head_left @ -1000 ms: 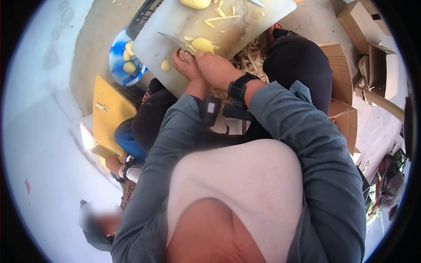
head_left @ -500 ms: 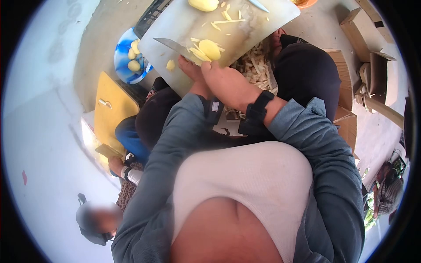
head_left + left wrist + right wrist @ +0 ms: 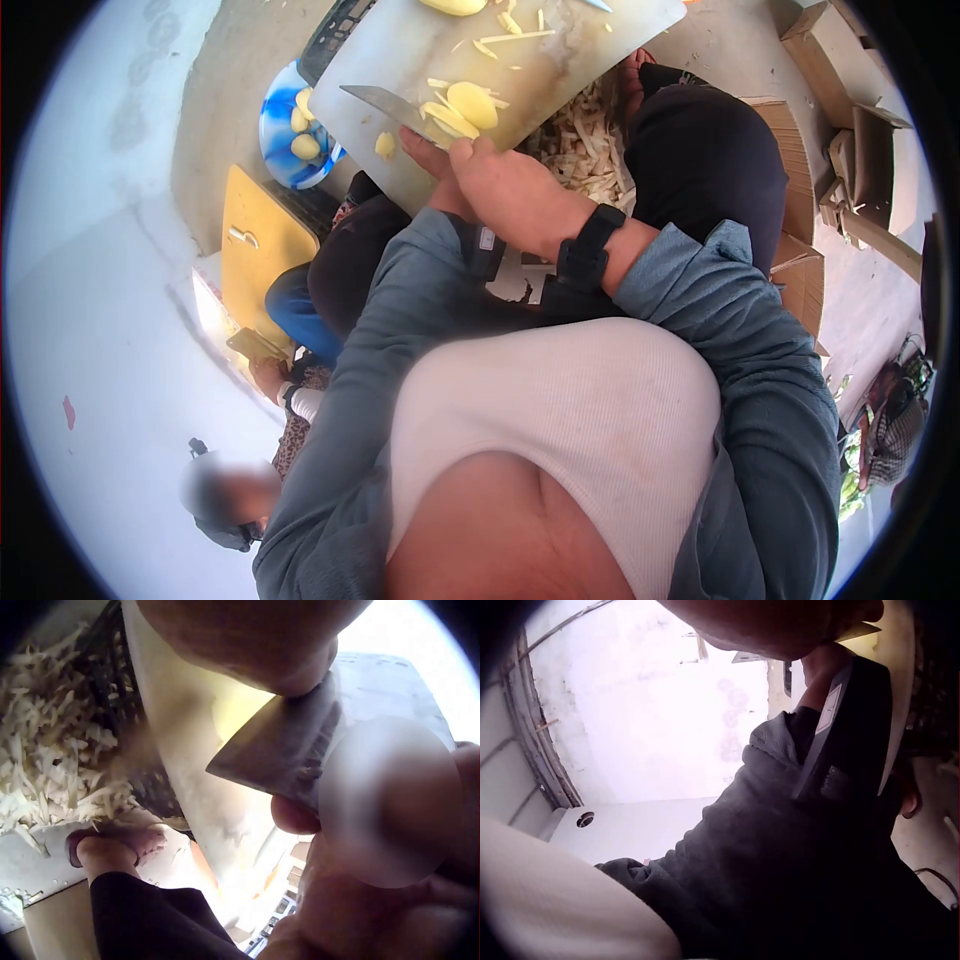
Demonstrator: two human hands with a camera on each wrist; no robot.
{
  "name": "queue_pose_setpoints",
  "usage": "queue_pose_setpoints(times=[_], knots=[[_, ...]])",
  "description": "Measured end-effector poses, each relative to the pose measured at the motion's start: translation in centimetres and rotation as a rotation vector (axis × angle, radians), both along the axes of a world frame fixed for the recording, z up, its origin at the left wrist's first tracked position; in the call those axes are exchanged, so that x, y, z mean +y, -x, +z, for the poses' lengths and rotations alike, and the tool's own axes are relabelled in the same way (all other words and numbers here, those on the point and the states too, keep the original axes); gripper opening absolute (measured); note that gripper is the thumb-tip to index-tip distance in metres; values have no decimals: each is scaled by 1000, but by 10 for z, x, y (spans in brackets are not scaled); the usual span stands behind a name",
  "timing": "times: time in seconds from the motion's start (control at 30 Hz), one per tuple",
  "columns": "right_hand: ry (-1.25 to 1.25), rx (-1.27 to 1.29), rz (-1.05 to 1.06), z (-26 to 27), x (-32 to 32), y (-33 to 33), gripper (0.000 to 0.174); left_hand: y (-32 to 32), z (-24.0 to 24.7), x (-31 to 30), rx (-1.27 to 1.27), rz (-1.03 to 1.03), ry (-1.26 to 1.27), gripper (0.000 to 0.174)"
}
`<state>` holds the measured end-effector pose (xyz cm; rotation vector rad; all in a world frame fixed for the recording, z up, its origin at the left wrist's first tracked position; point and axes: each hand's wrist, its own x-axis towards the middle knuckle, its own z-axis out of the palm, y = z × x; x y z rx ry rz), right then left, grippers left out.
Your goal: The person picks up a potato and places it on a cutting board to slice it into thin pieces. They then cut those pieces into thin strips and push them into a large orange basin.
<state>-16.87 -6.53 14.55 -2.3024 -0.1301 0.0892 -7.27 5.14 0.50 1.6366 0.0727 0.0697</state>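
Note:
A knife lies low over the white cutting board, its tip pointing to the upper left. My right hand grips it at the heel end and hides the handle. Just behind, my left hand is largely covered by the right one; its fingers are at the near side of the blade. Whether they pinch anything does not show. Yellow potato slices lie beyond the blade, overlapping, with cut strips around and a small potato piece to the left.
A blue-and-white basin with several potatoes stands left of the board. Pale peelings heap beside a black crate under the board. Cardboard boxes stand at right. Another person's hand is near a yellow panel.
The left fingers, earlier in front of the blade near the slices, have drawn back toward the body. More of the blade now shows, and the slices lie fanned out beside it.

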Motion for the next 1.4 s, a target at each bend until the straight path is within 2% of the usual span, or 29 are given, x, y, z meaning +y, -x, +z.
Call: queue_pose_setpoints(times=[0.33, 0.53, 0.77, 0.97, 1.1, 1.27, 1.3, 1.37, 1.4], knots=[[49, 51, 27, -4, 2, -11, 23, -3, -9, 3, -23, 35, -42, 35], [86, -2, 12, -13, 5, -15, 19, -10, -18, 8, -12, 63, -50, 35], [50, 16, -8, -30, 12, -29, 22, -10, -27, 6, -32, 198, -225, 35], [118, 60, -6, -56, 13, -42, 21, -1, 8, -12, -102, 269, -460, 34], [82, 68, -3, -57, 8, -43, 20, -3, 6, -9, -100, 268, -424, 33], [114, 17, 44, -38, 5, -33, 20, -6, 9, -8, -77, 262, -492, 35], [118, -14, 57, -29, 3, -27, 21, -3, 17, -12, -79, 266, -489, 35], [128, -52, 53, -7, -1, -13, 17, 6, 40, -22, -16, 173, -25, 33], [134, -87, 42, -1, -1, -9, 15, 7, 41, -23, -20, 177, -25, 33]])
